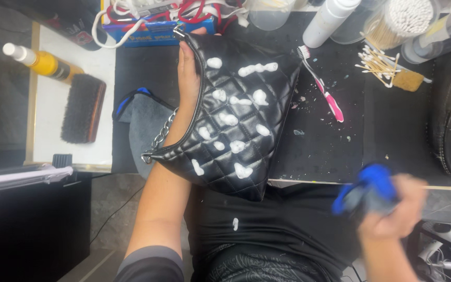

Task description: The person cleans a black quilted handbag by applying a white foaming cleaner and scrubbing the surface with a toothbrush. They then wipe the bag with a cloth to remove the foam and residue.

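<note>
1. The dark worktop point(392, 130) in front of me is crowded: a pink-and-white toothbrush point(320, 83) lies on it among small flecks, loose cotton swabs point(377, 62) sit by a tan sponge block point(408, 80), a clear tub of more swabs point(403, 18) and white bottles stand along the far edge, and a blue box with red and white cords point(152, 23) is at the back.

2. Off to my left, on a pale surface, a dark bristle brush point(82, 107) lies beside an amber bottle with a white nozzle point(40, 61).

3. The black quilted faux-leather handbag with a silver chain point(236, 112) rests at the near edge of the worktop, its lower corner hanging over my lap. White dabs of foam or cream point(257, 68) are dotted across its upturned face.

4. Its long axis runs diagonally, from the far end by the blue box down towards my body.

5. My left hand point(188, 73) is slid flat inside the bag's open top, fingers pointing away from me, bracing the panel from within; it clamps nothing.

6. My right hand point(398, 206) is well off to the bag's right and nearer me, closed around a blue-and-black thing point(366, 190). It is blurred, perhaps a brush or cloth; I cannot tell.

7. So the left hand is at the bag, the right apart from it, and the dabbed face lies up and to the left of my right hand.
</note>
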